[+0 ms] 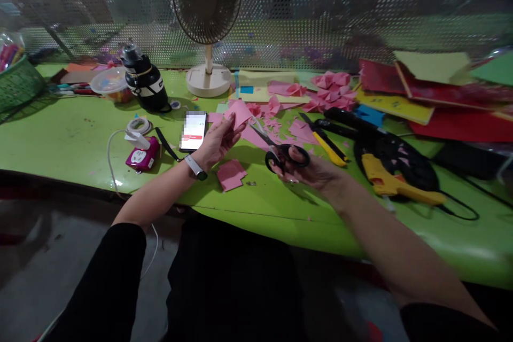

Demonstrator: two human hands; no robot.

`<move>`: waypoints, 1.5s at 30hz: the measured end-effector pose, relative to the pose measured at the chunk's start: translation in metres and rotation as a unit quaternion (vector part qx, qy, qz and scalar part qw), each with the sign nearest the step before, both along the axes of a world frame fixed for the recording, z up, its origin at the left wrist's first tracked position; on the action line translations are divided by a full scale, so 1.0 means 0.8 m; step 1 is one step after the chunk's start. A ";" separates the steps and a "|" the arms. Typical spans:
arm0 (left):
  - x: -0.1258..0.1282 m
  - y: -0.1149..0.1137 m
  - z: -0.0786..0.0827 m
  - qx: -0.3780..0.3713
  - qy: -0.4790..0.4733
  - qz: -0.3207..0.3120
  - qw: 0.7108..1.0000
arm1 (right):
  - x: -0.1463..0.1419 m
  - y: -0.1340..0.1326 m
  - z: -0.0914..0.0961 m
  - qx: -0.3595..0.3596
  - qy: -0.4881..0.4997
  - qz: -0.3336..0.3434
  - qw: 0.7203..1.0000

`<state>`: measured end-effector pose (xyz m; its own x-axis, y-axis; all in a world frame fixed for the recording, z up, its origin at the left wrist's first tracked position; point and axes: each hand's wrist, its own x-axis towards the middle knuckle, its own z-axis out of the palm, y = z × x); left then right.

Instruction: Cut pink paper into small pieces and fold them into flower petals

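Between the thumb and fingers of my left hand (pixel 220 139) is a small piece of pink paper (pixel 240 113). My right hand (pixel 310 171) has its fingers through the black handles of a pair of scissors (pixel 276 150). The scissors' blades are parted and point toward the paper's right edge. Below my hands, a stack of pink paper pieces (pixel 231 175) lies on the green table (pixel 256 197). Pink scraps (pixel 272 128) are strewn beyond the scissors, with folded pink paper shapes (pixel 331 88) piled behind them.
A yellow utility knife (pixel 328 147) and a yellow glue gun (pixel 395 181) lie to the right. Coloured sheets (pixel 436 88) are heaped behind. On the left are a phone (pixel 193 131), a pink power adapter (pixel 142 154), a tape roll (pixel 139 126) and a black bottle (pixel 145 83). A fan (pixel 208 77) stands behind.
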<state>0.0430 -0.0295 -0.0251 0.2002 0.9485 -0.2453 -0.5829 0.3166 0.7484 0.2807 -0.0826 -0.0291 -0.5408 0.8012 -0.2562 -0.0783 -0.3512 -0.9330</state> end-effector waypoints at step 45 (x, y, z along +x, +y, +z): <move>0.009 -0.019 0.006 0.073 0.011 -0.047 0.996 | -0.006 -0.003 0.010 0.014 0.040 -0.042 0.998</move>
<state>0.0500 -0.0446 -0.0201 0.2862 0.9515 -0.1125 -0.5381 0.2568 0.8028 0.2759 -0.0853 -0.0208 -0.4895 0.8506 -0.1921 -0.1800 -0.3141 -0.9322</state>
